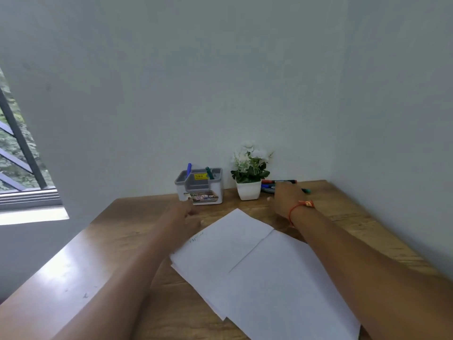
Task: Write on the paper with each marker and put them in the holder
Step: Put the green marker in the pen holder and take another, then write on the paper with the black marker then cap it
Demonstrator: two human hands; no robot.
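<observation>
Right hand (285,201), centre right of the frame: stretches up from the lower right corner on a straight forearm, back turned to the camera, red string bracelet (297,207) at the wrist. Sits over the loose markers (268,188) lying flat on the table (117,241) just right of the white plant pot (248,191), with a red-capped marker (284,181) showing above the knuckles. Hides its own fingers behind the back of the hand, so cannot tell whether pinching a marker or merely touching. Left hand (187,215), centre of the frame: extends from the lower left on a long forearm, blurred, at the upper left corner of the paper (257,266), just below the holder (199,190). Cannot tell whether spread or curled. Paper: overlapping white sheets across the lower centre, between the two forearms, faint scribble near the upper left corner. Holder: grey and white, against the wall at centre, left of the pot, with a blue marker (188,169) and a green marker (209,173) standing tilted inside. Window (17,155) at far left.
</observation>
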